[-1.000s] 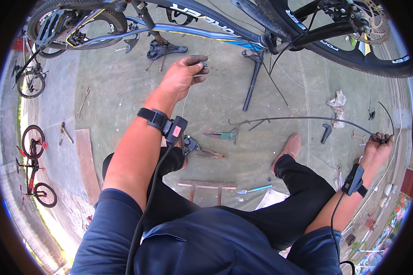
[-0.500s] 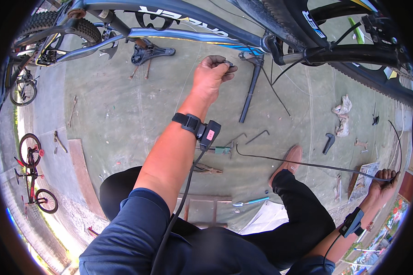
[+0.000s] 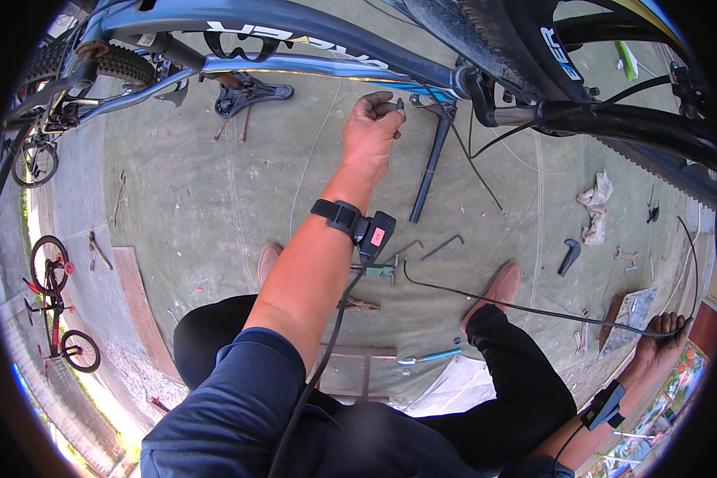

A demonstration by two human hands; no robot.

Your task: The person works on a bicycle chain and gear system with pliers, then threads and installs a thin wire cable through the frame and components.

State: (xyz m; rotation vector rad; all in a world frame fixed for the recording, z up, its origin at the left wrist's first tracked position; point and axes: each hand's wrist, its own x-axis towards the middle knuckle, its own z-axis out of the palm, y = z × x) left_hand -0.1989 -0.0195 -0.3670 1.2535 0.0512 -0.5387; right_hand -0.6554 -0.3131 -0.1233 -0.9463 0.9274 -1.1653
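My left hand (image 3: 372,127) is raised below the blue-grey bicycle frame (image 3: 311,40), its fingers pinched on a small dark part (image 3: 400,106) that is too small to name. Out at the lower right, my right hand (image 3: 663,334) grips a long thin black cable (image 3: 518,307), which arcs leftward across the floor and also bends up from the hand. A black tube (image 3: 426,175) lies just right of my left hand, under the frame. A black saddle (image 3: 251,97) on a post is to the left.
Two further bicycles (image 3: 52,275) (image 3: 36,163) are at the left. Hex keys (image 3: 442,245), green-handled tool (image 3: 381,271), blue-handled tool (image 3: 430,357) and pale rag (image 3: 596,199) lie on the mat. A board (image 3: 139,295) lies left; a metal tray (image 3: 625,319) sits right.
My left hand has moved right and slightly upward with the small part. My right hand has moved lower with the cable, whose span across the floor now sags lower. The view has shifted slightly.
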